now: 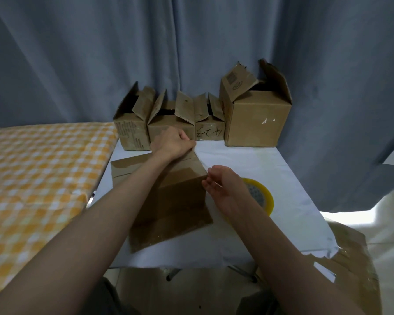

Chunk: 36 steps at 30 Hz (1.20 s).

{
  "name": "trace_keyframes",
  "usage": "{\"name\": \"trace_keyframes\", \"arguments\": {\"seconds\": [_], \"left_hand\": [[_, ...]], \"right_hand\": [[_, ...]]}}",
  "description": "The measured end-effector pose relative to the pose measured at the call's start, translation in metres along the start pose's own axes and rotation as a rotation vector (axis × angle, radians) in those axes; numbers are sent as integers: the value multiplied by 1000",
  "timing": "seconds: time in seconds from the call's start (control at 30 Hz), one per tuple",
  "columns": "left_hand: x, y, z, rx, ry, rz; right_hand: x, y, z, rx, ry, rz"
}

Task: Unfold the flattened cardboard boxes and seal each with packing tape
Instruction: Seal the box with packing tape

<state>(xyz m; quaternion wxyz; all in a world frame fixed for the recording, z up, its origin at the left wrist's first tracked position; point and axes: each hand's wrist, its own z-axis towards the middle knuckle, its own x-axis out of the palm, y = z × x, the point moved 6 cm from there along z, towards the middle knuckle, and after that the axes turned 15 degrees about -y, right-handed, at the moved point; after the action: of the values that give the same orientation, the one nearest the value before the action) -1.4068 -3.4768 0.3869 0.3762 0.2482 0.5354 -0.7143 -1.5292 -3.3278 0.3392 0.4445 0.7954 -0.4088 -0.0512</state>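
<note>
A flat cardboard box [168,201] is laid on the white table [282,201]. Its right edge is touched by the loosely curled fingers of the right hand [223,185], and the yellow tape roll [263,196] is partly hidden behind it. The far corner is pinched by the left hand [173,142]. Four opened boxes [257,119] are lined up behind.

Four upright boxes [200,123] wall off table's [289,201] far edge (flaps raised). Tape roll [263,196] blocks right side. Bare strip between flattened box [168,201] and the row; near-right corner open.
</note>
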Motion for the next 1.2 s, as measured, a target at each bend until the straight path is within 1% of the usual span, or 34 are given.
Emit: {"name": "trace_keyframes", "arguments": {"seconds": [0.1, 0.2, 0.33, 0.37, 0.43, 0.5, 0.57, 0.67, 0.77, 0.87, 0.93, 1.0, 1.1, 1.2], "left_hand": [[4, -3, -1, 39, -22, 17], [4, -4, 0, 71, 5, 0], [1, -5, 1, 133, 56, -44], [1, -6, 0, 173, 78, -61], [-4, -6, -3, 280, 124, -111], [-11, -8, -10, 399, 164, -203], [-17, -10, -19, 538, 194, -222], [-17, -12, -33, 718, 292, -142], [-13, -11, -38, 791, 388, -68], [-10, -13, -33, 883, 410, 115], [-9, -12, -28, 893, 437, 241], [-6, -10, -25, 864, 466, 289], [-2, -5, -27, 795, 476, 221], [-5, -6, -29, 768, 438, 113]], "right_hand": [[-1, 1, 1, -93, -10, -110], [-3, 1, 1, -213, -26, -231], [-5, 10, -5, -558, -61, -431], [-4, 12, -7, -624, -64, -477], [-3, 15, -9, -689, -71, -537], [-2, 16, -7, -689, -74, -555], [-2, 17, -5, -680, -67, -557], [-2, 19, -5, -697, -62, -578], [0, 19, -5, -728, -64, -596], [1, 19, -5, -759, -70, -617], [1, 18, -4, -763, -68, -630], [0, 18, -3, -767, -67, -634], [0, 18, 0, -745, -67, -612], [6, 17, -1, -740, -61, -631]]}}
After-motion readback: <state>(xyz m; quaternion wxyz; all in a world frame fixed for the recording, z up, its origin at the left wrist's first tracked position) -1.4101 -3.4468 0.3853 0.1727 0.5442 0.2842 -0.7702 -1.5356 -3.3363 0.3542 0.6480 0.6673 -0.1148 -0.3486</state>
